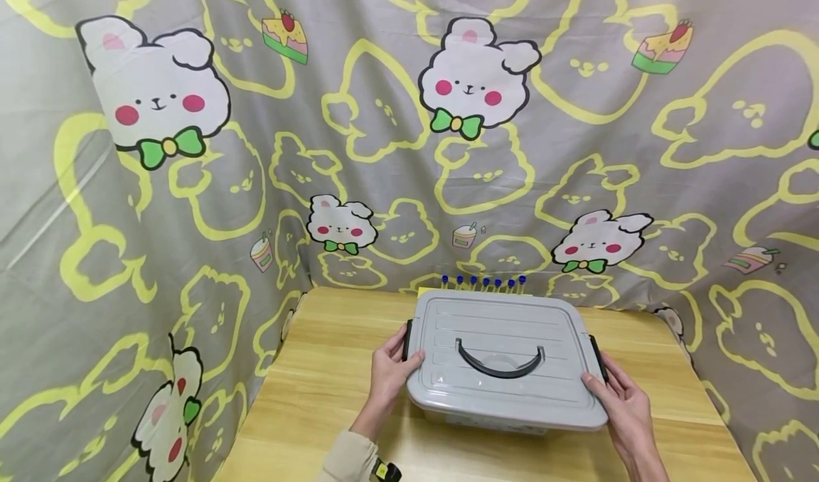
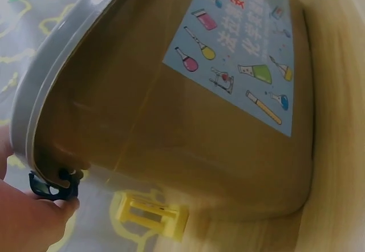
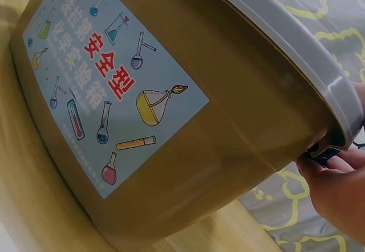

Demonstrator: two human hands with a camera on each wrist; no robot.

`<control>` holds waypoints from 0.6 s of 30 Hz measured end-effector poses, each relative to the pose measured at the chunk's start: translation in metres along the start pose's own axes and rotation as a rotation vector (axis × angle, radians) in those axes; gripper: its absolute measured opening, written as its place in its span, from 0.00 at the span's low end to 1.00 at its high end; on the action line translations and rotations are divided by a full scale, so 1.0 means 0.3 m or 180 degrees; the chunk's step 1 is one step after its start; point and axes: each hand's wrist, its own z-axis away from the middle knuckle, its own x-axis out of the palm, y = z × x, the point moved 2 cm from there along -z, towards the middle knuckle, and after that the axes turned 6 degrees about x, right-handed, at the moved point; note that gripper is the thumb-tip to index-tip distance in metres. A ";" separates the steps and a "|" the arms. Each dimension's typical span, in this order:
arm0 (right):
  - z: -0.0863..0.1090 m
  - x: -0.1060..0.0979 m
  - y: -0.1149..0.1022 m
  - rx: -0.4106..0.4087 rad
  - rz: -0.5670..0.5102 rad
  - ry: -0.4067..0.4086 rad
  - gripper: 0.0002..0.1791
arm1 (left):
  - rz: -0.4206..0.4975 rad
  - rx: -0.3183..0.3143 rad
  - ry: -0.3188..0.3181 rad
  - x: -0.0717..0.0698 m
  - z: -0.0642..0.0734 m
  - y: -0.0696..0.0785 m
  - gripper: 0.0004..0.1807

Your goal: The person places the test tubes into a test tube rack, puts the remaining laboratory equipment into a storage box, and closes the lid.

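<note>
A storage box (image 1: 499, 411) with a grey lid (image 1: 505, 325) and a black carrying handle (image 1: 499, 368) stands on the wooden table. Its front bears a blue label (image 3: 108, 81) with drawn flasks and Chinese lettering. At the box's left end, my left hand (image 1: 390, 374) has its thumb on the lid's rim and its fingers at the black latch (image 2: 54, 186). My right hand (image 1: 625, 402) grips the opposite end likewise, with the thumb on the lid and fingers round the right latch (image 1: 598, 357). Some fingertips are hidden beneath the rim.
Behind the box is a yellow rack (image 2: 151, 215), with several blue-capped tubes (image 1: 486, 283) showing above the lid. A patterned grey curtain (image 1: 384, 183) hangs around the back and sides of the table (image 1: 320, 368).
</note>
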 end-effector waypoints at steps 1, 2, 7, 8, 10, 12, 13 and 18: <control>0.001 0.000 0.000 0.0001 0.0034 0.0020 0.46 | -0.0029 -0.0009 0.0002 0.001 0.002 0.000 0.41; 0.002 0.000 -0.002 -0.0005 0.0065 0.0039 0.45 | -0.0059 -0.0002 -0.0001 0.002 0.004 0.000 0.41; 0.005 0.003 -0.007 -0.0033 0.0174 0.0172 0.44 | -0.0189 0.0130 -0.0024 0.010 0.007 -0.003 0.39; 0.006 0.004 -0.008 -0.0050 0.0193 0.0192 0.44 | -0.0239 0.0179 -0.0033 0.011 0.008 -0.003 0.38; 0.008 0.007 -0.011 -0.0118 0.0186 0.0189 0.43 | -0.0330 0.0279 -0.0040 0.016 0.009 0.000 0.37; 0.009 0.011 -0.013 -0.0206 0.0166 0.0164 0.42 | -0.0423 0.0380 -0.0064 0.021 0.010 0.006 0.35; 0.008 0.014 -0.014 -0.0251 0.0146 0.0149 0.41 | -0.0494 0.0444 -0.0086 0.023 0.010 0.010 0.35; 0.008 0.017 -0.013 -0.0352 0.0071 0.0130 0.41 | -0.0634 0.0553 -0.0182 0.032 0.013 0.023 0.32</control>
